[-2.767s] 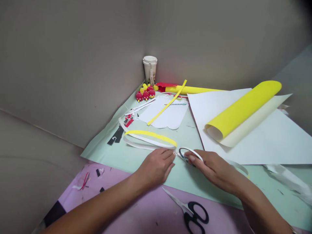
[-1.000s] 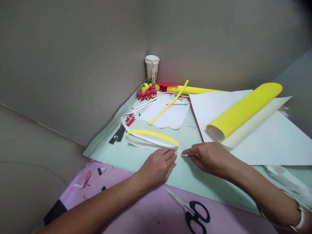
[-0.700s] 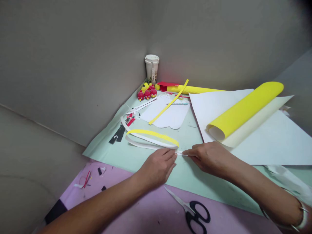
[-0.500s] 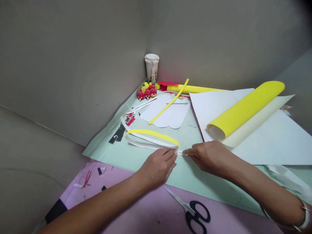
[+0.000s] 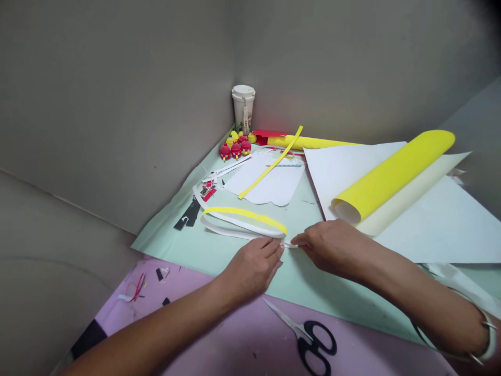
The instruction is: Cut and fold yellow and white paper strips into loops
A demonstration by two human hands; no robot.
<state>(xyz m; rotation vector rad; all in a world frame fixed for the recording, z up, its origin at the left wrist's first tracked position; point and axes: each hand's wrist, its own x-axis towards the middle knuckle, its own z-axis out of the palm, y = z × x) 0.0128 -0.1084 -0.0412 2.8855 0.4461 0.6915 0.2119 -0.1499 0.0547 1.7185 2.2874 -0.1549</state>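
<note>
A long paper strip (image 5: 250, 215), yellow on one face and white on the other, curves in a loop on the pale green sheet (image 5: 219, 250). My left hand (image 5: 254, 265) is closed on the strip at the loop's right end, its fingertips low over the sheet. Just to the right, my right hand (image 5: 332, 245) pinches a short white end of the strip between thumb and forefinger. Only a small white piece shows between the two hands; the rest there is hidden by fingers. Scissors (image 5: 307, 337) with black handles lie partly spread on the pink surface (image 5: 219, 344) below.
A yellow paper roll (image 5: 395, 177) rests on large white sheets (image 5: 442, 224) at right. Another yellow strip (image 5: 270, 164) crosses a white paper (image 5: 258, 185). Several red and yellow coiled figures (image 5: 235, 150) sit before a lidded cup (image 5: 243, 107). Black scraps (image 5: 190, 214) lie left.
My right hand has shifted slightly left and up, with its wrist raised a little. The left hand and the loop look almost the same.
</note>
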